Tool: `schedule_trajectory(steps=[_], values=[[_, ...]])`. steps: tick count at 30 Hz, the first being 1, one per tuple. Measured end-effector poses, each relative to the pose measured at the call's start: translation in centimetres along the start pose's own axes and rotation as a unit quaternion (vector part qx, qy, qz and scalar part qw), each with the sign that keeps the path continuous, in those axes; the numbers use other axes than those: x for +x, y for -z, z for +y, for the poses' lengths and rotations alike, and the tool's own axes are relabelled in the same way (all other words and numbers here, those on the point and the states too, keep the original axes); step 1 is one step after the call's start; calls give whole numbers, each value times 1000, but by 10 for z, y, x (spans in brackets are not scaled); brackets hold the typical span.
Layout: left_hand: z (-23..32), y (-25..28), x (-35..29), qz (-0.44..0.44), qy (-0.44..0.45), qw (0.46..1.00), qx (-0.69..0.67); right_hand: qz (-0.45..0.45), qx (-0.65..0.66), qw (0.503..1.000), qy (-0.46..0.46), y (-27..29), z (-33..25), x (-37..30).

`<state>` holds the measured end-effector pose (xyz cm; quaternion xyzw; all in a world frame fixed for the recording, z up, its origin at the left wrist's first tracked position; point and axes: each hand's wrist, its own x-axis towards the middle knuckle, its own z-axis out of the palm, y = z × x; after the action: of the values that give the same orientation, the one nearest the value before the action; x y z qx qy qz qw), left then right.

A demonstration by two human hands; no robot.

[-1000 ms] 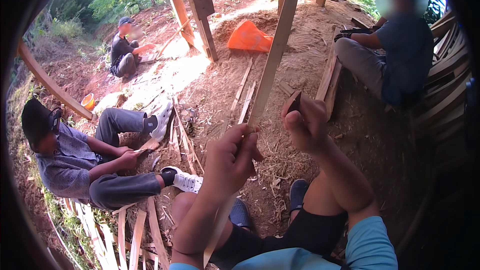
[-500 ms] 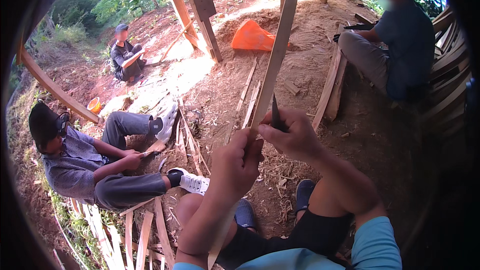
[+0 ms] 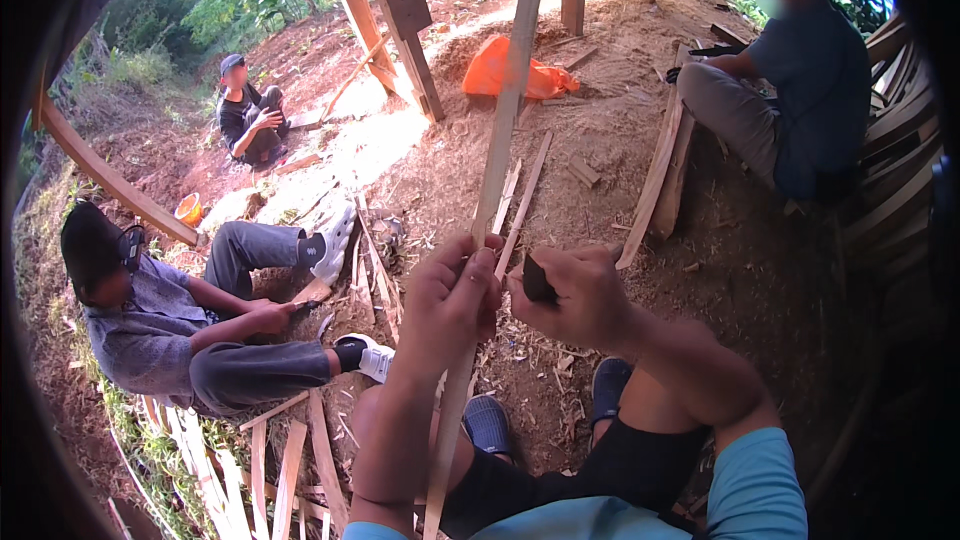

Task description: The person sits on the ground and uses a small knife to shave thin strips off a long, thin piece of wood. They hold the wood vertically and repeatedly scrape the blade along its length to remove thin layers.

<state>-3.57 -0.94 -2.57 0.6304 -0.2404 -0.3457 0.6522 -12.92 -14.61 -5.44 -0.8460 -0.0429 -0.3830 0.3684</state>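
Note:
A long, pale wooden strip stands tilted in front of me, its top end far out and its lower end down by my left forearm. My left hand is closed around it near the middle. Just right of the strip, my right hand is closed on a knife with a dark blade, most of its handle hidden by my fingers. A small gap separates blade and strip. Below the hands, wood shavings litter the ground near my blue shoes.
Seated at left, a person holds a dark tool. Others sit at far left and at right. Wooden strips lie at lower left; longer boards lie right of centre. An orange bag lies near wooden posts.
The strip's top has swung left and my left hand has shifted slightly up and left along with it. My right hand has moved down, away from the strip, turning the knife.

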Motion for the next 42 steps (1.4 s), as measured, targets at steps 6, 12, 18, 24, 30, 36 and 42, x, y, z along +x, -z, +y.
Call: schedule_trajectory(steps=[6, 12, 18, 24, 30, 36, 42], values=[[8, 18, 3, 45, -10, 999, 4, -110, -27, 991, -78, -4, 19, 0], [1, 22, 5, -12, 30, 998, 50, -90, -24, 987, -129, -8, 21, 2], [-11, 22, 7, -60, 17, 979, 192, 13, 18, 986, -166, -7, 4, 6], [-32, 12, 11, -4, -69, 937, 342, -90, -1, 974, -207, -2, 19, 8], [-36, -7, 8, 30, -44, 927, 372, -88, 195, 881, -422, -3, 24, 12], [-42, -23, 11, -2, -71, 937, 341, -5, 274, 849, -452, 0, 38, 6], [-36, -29, 3, -66, 164, 979, 97, -18, 308, 860, -405, 17, 44, 9]])
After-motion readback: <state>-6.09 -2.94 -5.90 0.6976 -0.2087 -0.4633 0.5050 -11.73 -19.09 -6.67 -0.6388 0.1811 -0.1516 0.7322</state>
